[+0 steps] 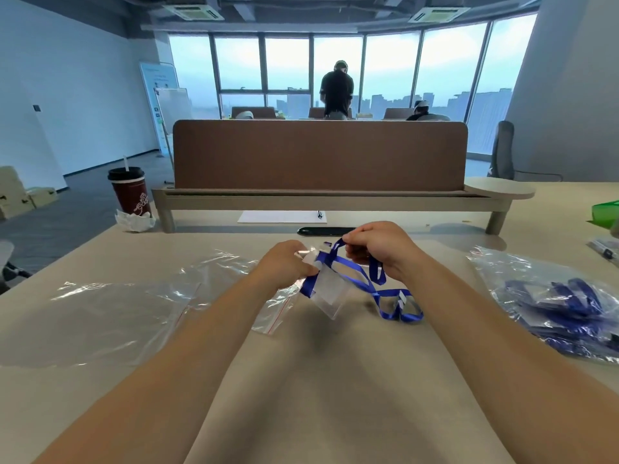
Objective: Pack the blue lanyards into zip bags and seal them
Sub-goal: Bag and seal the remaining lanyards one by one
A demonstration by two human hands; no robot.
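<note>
Fingers of my left hand and right hand are clamped on one blue lanyard, just above the counter at 12 o'clock.
Left fingertips are hidden behind the hand where they pinch the strap at the clear badge sleeve; the right ones curl round a loop. Flat zip bags with red seal lines lie at 9 o'clock, edges hard to trace. At 3 o'clock a bag of lanyards is cut off by the frame. The dark red cup at 10 o'clock bears a white drawing, no writing I can read; the far poster is too blurred.
</note>
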